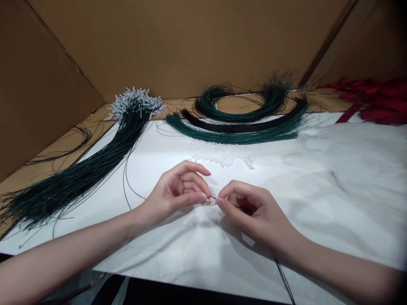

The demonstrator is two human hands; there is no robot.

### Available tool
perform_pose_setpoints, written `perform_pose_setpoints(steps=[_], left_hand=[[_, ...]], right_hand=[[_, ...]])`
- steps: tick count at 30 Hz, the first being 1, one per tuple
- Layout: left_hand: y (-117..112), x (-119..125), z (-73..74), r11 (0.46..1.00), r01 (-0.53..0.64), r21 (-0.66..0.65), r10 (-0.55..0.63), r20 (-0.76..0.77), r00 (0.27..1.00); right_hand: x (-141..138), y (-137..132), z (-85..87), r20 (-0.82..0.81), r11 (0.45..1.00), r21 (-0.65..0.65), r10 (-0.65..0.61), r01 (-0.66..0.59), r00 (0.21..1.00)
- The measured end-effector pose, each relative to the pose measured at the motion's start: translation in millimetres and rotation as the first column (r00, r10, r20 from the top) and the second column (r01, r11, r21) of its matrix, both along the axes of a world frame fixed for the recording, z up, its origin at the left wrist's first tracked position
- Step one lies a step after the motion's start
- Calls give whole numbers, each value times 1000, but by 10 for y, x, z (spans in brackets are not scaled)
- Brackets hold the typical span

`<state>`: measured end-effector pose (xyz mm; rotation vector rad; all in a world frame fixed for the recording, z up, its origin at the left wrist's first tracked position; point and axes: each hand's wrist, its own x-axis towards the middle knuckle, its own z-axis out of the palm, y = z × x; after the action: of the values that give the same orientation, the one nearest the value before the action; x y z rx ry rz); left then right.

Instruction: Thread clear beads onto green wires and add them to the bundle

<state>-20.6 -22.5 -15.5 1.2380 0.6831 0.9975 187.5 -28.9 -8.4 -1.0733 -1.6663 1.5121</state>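
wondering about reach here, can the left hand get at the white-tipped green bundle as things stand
Probably yes: the white-tipped green bundle lies left of the left hand, with only thin loose strands seen between, though that hand seems to be pinching a dark wire.

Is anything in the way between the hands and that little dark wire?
Nothing I can see. The right hand pinches the wire directly, and the left hand seems to pinch its other end. The white bits lie on the table beyond both hands, not between them and the wire.
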Motion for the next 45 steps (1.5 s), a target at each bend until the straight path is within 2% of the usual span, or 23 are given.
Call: perform_pose_setpoints(steps=[9,16,24,31,40,45], left_hand=[[14,-5,-16,998,-22,-67,22,9,1000],[25,-4,-17,996,13,-91,-10,40,999],[27,-10,-27,995,1,-96,1,20,1000],[30,-1,-42,996,26,-84,-25,22,999],[26,-2,-40,998,-9,-66,9,-1,1000],[0,32,-11,999,-35,-13,35,-34,999]], right_hand=[[9,7,-16,8,1000,26,4,-4,1000],[5,7,-14,13,999,43,4,-5,1000],[-5,-8,-7,2,1000,29,-3,3,1000],[-6,3,-7,0,1000,19,-5,5,1000],[-18,-4,-3,15,1000,19,-16,16,1000],[-16,-12,-6,9,999,35,-4,4,1000]])
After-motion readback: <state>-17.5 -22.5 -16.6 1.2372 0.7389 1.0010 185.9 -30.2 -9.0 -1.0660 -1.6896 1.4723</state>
